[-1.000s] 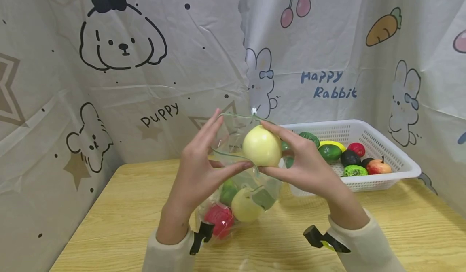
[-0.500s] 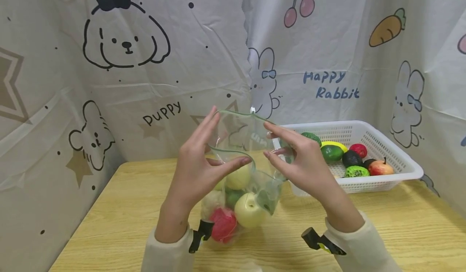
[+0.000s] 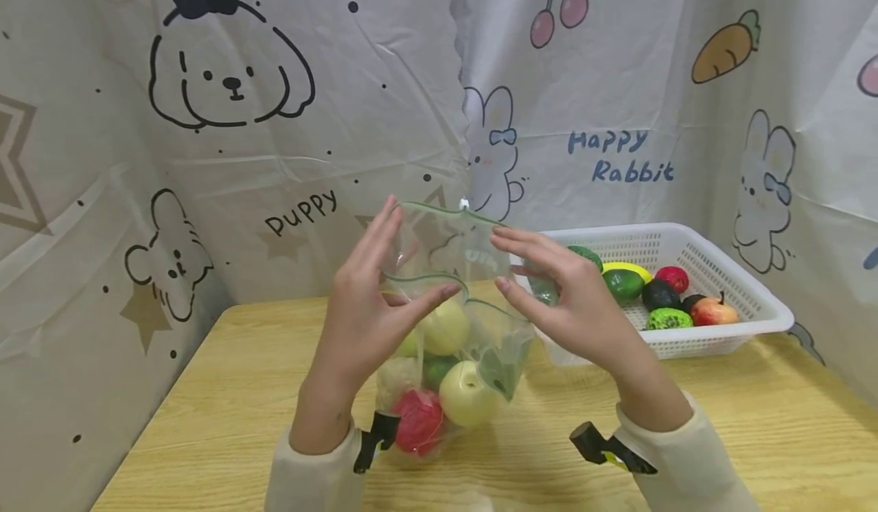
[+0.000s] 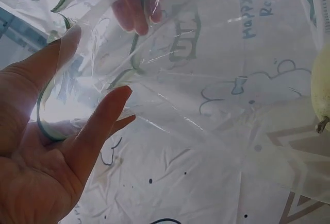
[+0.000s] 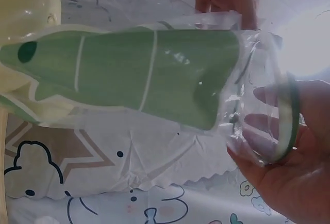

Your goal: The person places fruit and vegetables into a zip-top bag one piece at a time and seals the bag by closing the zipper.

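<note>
A clear zip bag (image 3: 511, 344) with a green rim stands on the table, its mouth spread wide. Inside lie a pale yellow pear (image 3: 469, 394), another pale yellow fruit (image 3: 446, 325), a red fruit (image 3: 418, 420) and something green (image 3: 439, 371). My left hand (image 3: 357, 329) supports the rim from the left, thumb and fingers far apart and fairly straight. On the other side my right hand (image 3: 576, 299) has its fingertips at the mouth, thumb apart, with nothing held. In the right wrist view its fingers (image 5: 263, 126) show through the film, beside the green rim.
A white perforated basket (image 3: 741, 337) stands at the back right, holding a yellow banana (image 3: 631, 270), a dark green avocado-like fruit (image 3: 623, 287), a red-orange fruit (image 3: 715, 312) and several others. Printed cloth (image 3: 384, 131) hangs behind the wooden table (image 3: 219, 390).
The right hand has let go of the pale yellow pear, which has dropped into the bag. Its fingers now stand apart at the rim. The left hand has shifted slightly left.
</note>
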`<state>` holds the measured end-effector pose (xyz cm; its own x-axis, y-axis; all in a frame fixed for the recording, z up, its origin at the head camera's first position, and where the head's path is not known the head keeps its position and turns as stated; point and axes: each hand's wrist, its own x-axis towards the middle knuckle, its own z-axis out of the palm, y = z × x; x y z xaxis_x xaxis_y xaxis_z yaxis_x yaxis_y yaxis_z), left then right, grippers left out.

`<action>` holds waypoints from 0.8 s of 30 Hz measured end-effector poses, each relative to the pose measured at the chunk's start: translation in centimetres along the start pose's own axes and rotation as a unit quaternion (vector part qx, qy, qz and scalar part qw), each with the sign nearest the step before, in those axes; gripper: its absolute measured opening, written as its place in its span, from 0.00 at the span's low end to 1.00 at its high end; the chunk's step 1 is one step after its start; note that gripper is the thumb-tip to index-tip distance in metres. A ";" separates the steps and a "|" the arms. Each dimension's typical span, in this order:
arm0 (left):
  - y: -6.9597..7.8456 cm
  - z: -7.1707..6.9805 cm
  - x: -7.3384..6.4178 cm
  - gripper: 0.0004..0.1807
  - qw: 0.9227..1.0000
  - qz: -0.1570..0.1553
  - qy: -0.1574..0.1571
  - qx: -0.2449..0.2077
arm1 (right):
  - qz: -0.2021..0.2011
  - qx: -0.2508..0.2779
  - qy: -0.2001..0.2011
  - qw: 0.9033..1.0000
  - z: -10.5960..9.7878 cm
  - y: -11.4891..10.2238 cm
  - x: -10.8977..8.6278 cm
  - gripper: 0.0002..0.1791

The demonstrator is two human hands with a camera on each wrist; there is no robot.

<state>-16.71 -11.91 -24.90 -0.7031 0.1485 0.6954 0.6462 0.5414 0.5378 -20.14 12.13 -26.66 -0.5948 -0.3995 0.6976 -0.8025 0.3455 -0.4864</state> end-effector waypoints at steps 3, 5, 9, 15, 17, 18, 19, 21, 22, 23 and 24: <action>-0.2 -0.2 0.0 0.53 1.000 -0.010 0.011 0.008 | 0.001 -0.022 0.002 1.000 -0.6 0.2 0.0 0.22; -0.3 -0.3 0.0 0.53 1.000 -0.023 0.016 0.010 | 0.007 -0.026 0.010 1.000 -1.3 0.4 0.0 0.21; -0.3 -0.5 -0.1 0.53 0.999 -0.042 0.020 0.007 | 0.016 -0.022 0.033 0.999 -3.1 1.1 -0.1 0.20; -0.2 -0.4 -0.2 0.53 0.999 -0.049 0.015 0.001 | 0.062 -0.115 0.064 0.989 -7.1 3.1 -1.0 0.18; -0.1 -0.3 -0.1 0.53 0.999 -0.050 0.011 -0.001 | 0.098 -0.157 0.053 0.981 -8.4 4.0 -1.5 0.19; -0.1 -0.3 -0.1 0.53 0.999 -0.049 0.009 -0.001 | 0.120 -0.177 0.042 0.976 -9.0 4.5 -1.8 0.19; 0.0 -0.3 -0.1 0.53 0.999 -0.049 0.007 0.000 | 0.145 -0.195 0.026 0.970 -9.5 5.0 -2.1 0.20; 0.0 -0.2 -0.1 0.53 0.999 -0.045 0.005 0.002 | 0.198 -0.220 -0.019 0.955 -10.4 6.2 -2.7 0.21; 0.0 -0.2 -0.1 0.53 0.999 -0.044 0.004 0.003 | 0.226 -0.230 -0.046 0.945 -10.8 6.8 -2.9 0.22; 0.0 -0.1 0.0 0.53 0.999 -0.042 0.004 0.004 | 0.251 -0.236 -0.071 0.936 -11.1 7.4 -3.1 0.23; 0.0 -0.1 0.0 0.53 0.999 -0.039 0.005 0.006 | 0.274 -0.238 -0.095 0.927 -11.3 8.0 -3.3 0.24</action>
<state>-16.66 -12.02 -24.87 -0.7489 0.0970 0.6556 0.5852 0.5611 0.5855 -24.08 25.78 -26.93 -0.9404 -0.1798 0.2885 -0.2933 0.8583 -0.4210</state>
